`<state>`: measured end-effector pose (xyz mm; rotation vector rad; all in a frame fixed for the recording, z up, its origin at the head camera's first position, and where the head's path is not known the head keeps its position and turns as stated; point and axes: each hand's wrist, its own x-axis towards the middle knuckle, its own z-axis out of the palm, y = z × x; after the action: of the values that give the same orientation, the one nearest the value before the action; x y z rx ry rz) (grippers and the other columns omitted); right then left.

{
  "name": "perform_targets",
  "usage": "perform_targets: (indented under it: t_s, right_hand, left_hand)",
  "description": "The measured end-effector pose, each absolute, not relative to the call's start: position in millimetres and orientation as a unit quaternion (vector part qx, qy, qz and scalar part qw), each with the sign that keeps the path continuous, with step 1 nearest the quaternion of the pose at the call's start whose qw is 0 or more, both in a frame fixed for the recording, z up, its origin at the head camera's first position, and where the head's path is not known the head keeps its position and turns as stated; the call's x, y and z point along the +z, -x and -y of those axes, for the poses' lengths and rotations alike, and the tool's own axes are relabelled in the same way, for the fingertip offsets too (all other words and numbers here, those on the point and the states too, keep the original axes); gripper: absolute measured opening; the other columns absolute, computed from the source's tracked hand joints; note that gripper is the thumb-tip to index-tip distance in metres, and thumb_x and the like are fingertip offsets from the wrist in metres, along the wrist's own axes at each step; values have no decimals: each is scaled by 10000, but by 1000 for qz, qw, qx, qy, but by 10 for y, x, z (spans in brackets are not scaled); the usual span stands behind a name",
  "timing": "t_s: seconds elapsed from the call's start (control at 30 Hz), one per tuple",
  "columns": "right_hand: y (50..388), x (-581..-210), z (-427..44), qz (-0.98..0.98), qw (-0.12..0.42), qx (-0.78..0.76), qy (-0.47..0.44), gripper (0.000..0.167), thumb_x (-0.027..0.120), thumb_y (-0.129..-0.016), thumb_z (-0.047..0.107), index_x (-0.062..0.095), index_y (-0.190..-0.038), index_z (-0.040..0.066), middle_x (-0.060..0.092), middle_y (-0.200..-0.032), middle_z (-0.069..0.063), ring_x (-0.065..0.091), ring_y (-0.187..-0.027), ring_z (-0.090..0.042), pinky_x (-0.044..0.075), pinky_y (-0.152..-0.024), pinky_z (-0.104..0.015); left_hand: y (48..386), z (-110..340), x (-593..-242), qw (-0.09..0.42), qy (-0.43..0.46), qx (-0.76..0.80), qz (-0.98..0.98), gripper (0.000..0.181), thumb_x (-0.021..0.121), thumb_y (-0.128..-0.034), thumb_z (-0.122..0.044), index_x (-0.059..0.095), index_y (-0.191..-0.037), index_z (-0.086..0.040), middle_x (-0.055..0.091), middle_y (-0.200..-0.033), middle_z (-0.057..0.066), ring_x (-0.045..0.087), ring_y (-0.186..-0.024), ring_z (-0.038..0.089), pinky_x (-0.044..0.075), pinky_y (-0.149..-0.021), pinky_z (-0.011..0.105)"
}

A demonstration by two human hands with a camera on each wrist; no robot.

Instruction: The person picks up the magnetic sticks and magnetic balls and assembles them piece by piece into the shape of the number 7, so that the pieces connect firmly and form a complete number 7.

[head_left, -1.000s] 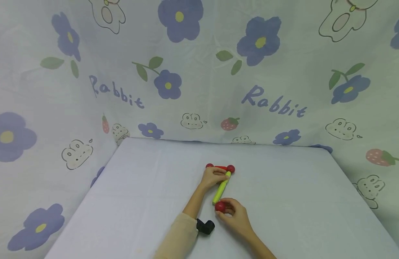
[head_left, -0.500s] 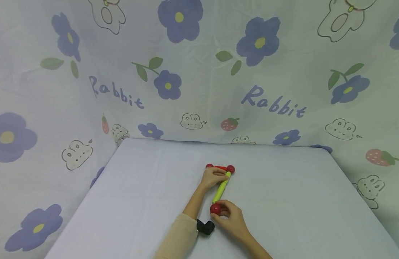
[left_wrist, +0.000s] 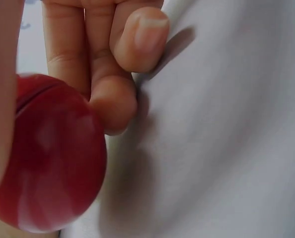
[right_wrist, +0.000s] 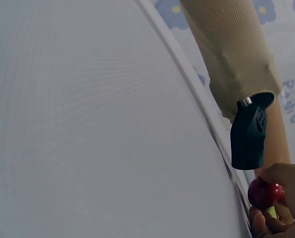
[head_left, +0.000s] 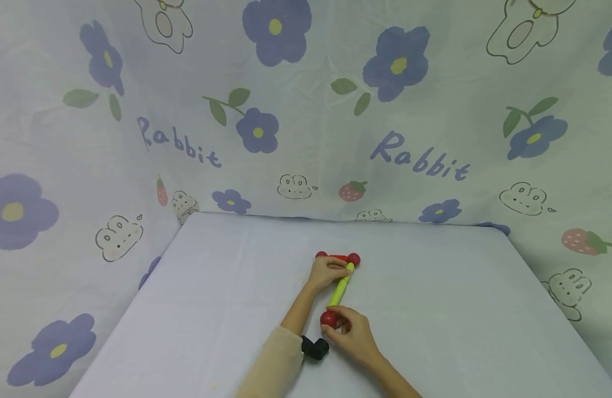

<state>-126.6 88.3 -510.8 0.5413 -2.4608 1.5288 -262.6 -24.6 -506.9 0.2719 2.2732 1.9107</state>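
My left hand [head_left: 326,273] pinches the far part of a yellow-green stick [head_left: 338,293] lying on the table, beside a red ball [head_left: 354,259]. An orange-red rod [head_left: 338,258] runs between that ball and another red ball [head_left: 321,255], partly behind my fingers. My right hand [head_left: 357,336] grips a third red ball [head_left: 328,319] with thumb and fingers, at the stick's near end. In the left wrist view this red ball [left_wrist: 53,158] looms large, a slit on its surface. The right wrist view shows the red ball [right_wrist: 260,192] in my fingers; whether the stick sits inside it is hidden.
The white-covered table [head_left: 211,298] stretches around the hands. A black wrist camera [head_left: 315,349] on my left forearm hangs close to my right hand. Behind stands a patterned cloth backdrop [head_left: 306,110] with flowers and rabbits.
My right hand has shifted slightly left with the red ball, from beside the stick's near end to in line with it. The left hand has stayed in place.
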Motion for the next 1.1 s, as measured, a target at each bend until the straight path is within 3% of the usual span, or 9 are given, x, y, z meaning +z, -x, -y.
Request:
perform_targets:
  t_s: [0.3, 0.53, 0.83, 1.1]
  right_hand:
    - [1336, -5115, -900, 834, 99, 506, -196, 294, 780, -748, 98, 664, -1005, 13, 578, -713, 33, 526, -600, -85, 459, -513, -189]
    - [1350, -5118, -912, 841, 95, 493, -201, 327, 776, -754, 115, 657, -1038, 5, 612, -809, 25, 517, -607, -68, 461, -513, -195]
    - [1365, -5130, -942, 846, 99, 469, -234, 354, 783, -754, 127, 667, -1067, 7, 552, -733, -5, 493, -564, -30, 425, -485, -156]
    - [1365, -5119, -963, 842, 90, 475, -239, 373, 786, -764, 157, 661, -1082, 8, 563, -743, -22, 499, -568, -50, 404, -495, -131]
  left_hand:
    - [2618, 234, -4965, 85, -85, 647, -753, 282, 750, -775, -61, 676, -1004, 86, 702, -910, 202, 689, -813, 218, 555, -659, 257]
    - [2487, 253, -4730, 84, -105, 644, -753, 278, 717, -791, -19, 648, -1005, 145, 687, -914, 250, 688, -806, 243, 569, -678, 332]
    - [2625, 223, -5044, 75, -91, 653, -748, 268, 754, -774, -70, 684, -986, 79, 710, -887, 174, 687, -770, 171, 556, -631, 255]
    - [2590, 208, -5069, 47, -87, 636, -765, 266, 759, -778, -112, 698, -978, 53, 713, -907, 163, 692, -796, 188, 555, -629, 255]
